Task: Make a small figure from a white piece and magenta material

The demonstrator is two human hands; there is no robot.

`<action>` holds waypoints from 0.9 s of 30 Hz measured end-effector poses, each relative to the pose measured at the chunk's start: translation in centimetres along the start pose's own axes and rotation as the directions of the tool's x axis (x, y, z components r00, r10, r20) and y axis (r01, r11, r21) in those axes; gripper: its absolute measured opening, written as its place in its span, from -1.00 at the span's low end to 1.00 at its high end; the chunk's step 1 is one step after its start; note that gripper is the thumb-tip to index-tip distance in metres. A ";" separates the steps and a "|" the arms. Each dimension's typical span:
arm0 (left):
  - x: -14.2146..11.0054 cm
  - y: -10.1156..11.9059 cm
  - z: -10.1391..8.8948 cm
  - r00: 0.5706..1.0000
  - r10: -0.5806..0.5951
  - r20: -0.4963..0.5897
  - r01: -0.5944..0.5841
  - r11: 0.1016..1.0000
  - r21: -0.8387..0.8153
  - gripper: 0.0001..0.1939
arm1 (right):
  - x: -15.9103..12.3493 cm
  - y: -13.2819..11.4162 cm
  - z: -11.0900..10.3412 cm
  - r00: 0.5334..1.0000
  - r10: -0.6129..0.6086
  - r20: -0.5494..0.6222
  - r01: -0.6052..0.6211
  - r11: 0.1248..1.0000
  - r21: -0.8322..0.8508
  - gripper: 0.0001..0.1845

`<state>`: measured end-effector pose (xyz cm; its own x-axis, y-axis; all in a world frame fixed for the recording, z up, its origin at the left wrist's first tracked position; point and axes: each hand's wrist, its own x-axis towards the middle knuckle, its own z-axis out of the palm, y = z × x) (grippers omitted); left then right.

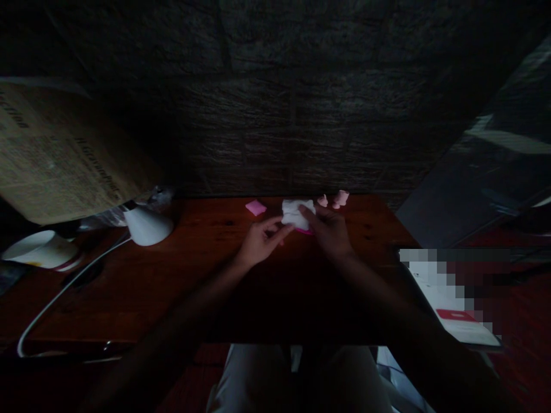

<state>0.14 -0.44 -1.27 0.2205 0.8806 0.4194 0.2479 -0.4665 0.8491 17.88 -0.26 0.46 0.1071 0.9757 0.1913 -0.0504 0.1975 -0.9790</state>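
A white, soft-looking lump [293, 213] with creases on top is held between my two hands over the brown wooden table. My right hand [333, 232] grips its right side, thumb on the upper face. My left hand [262, 241] pinches the lower left edge with curled fingers. A bright pink edge [305, 231] shows beneath the lump; what it belongs to is hidden. Behind my left hand lies a flat pink square piece [256, 207]. Past my right hand are a small pale pink piece [322, 200] and a larger pale pink piece [341, 198].
To the left stand a white lamp base [148, 225] with a cable, a paper cup [41, 250] and a large printed brown paper shade [64, 155]. A dark brick-patterned wall [275, 109] rises behind the table [193, 275]. At the right edge lies a white box or paper [430, 287], partly pixelated.
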 end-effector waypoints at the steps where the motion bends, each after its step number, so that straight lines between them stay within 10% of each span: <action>1: -0.1 0.0 0.1 1.000 -0.002 0.019 0.002 1.000 0.008 -0.66 | -0.1 -0.1 0.1 1.000 0.008 0.003 -0.008 1.000 0.019 -0.58; 27: 0.2 0.7 0.7 0.994 -0.112 -0.012 0.109 0.985 -0.137 -0.65 | -1.0 -0.8 0.5 1.000 -0.004 -0.015 0.002 0.994 -0.109 -0.53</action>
<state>1.05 -0.68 -0.85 0.1803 0.9282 0.3254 0.1391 -0.3516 0.9258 17.28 -1.29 1.07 0.1224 0.9733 0.1942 0.0584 0.1883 -0.9804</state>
